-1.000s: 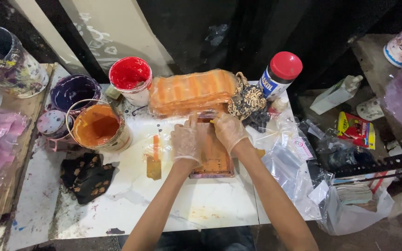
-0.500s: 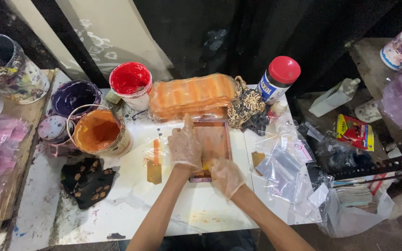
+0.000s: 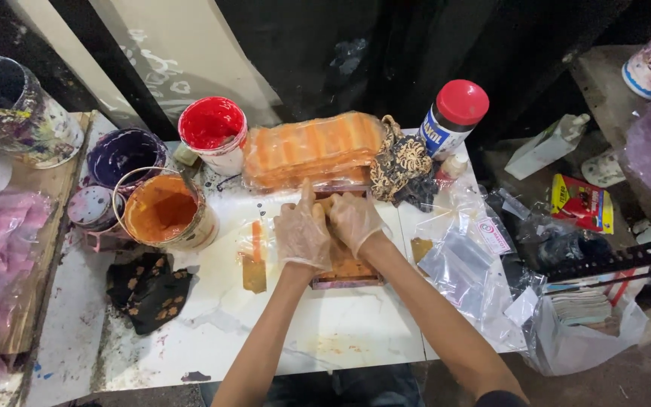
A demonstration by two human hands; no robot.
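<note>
Both my hands wear thin clear plastic gloves. My left hand point(image 3: 301, 230) lies flat on the near-left part of a small wooden-framed screen point(image 3: 344, 265) smeared with orange ink on the white table. My right hand point(image 3: 352, 218) is curled around something at the screen's far end; what it grips is hidden by the fingers. Just beyond the hands lies a clear bag of orange striped pieces point(image 3: 310, 149).
Ink tubs stand at the left: orange point(image 3: 161, 211), red point(image 3: 212, 130), purple point(image 3: 123, 153). A red-capped jar point(image 3: 453, 114) and a dark patterned cloth point(image 3: 399, 167) lie at the back right. Small clear plastic bags point(image 3: 465, 260) cover the right side. Another dark cloth point(image 3: 147, 288) lies near left.
My right hand moved from the screen's near edge up to its far end, beside the left hand. The left hand stayed on the screen.
</note>
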